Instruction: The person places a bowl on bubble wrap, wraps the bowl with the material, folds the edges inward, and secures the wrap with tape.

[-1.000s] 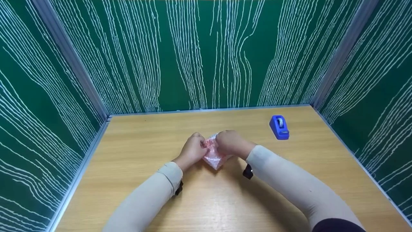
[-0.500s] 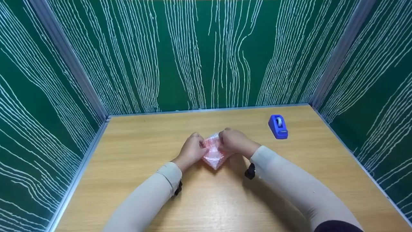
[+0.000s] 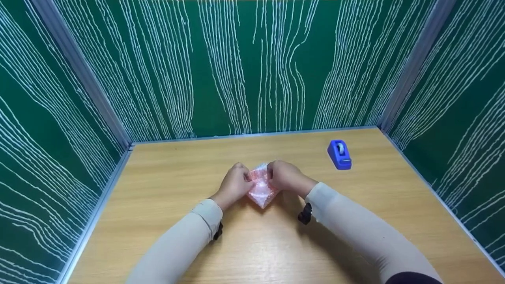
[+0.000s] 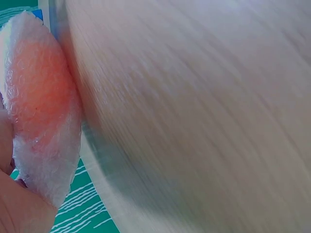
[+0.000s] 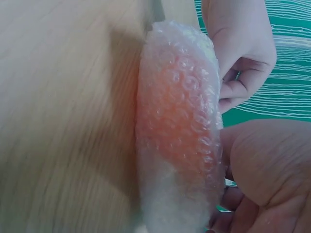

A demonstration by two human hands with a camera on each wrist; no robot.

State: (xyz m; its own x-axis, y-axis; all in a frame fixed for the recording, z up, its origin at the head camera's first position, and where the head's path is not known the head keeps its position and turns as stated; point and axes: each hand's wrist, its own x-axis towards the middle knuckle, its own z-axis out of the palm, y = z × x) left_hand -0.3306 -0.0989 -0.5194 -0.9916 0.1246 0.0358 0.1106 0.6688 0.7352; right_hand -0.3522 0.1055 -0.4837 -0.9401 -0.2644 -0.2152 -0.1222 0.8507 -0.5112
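Observation:
Between both hands is a bundle of bubble wrap (image 3: 262,189) around something reddish-orange, close over the wooden table. My left hand (image 3: 232,182) grips its left side with curled fingers. On the opposite side my right hand (image 3: 287,176) holds it the same way, thumb toward me. In the right wrist view the bubble wrap (image 5: 177,111) shows its bubbles and the orange colour beneath; the left hand (image 5: 245,58) is beyond it and the right hand (image 5: 272,170) is nearer. The left wrist view has the wrapped bundle (image 4: 41,92) at its left edge. The wrapped object itself is hidden.
A blue tape dispenser (image 3: 340,155) with a roll of tape stands at the back right of the wooden table (image 3: 260,252). Green panels (image 3: 221,71) with white wavy lines rise along the back and both sides, joined by grey posts.
My right hand has shifted slightly right along the bundle, uncovering more of its middle. The left hand keeps its hold, and the bundle stays in about the same place.

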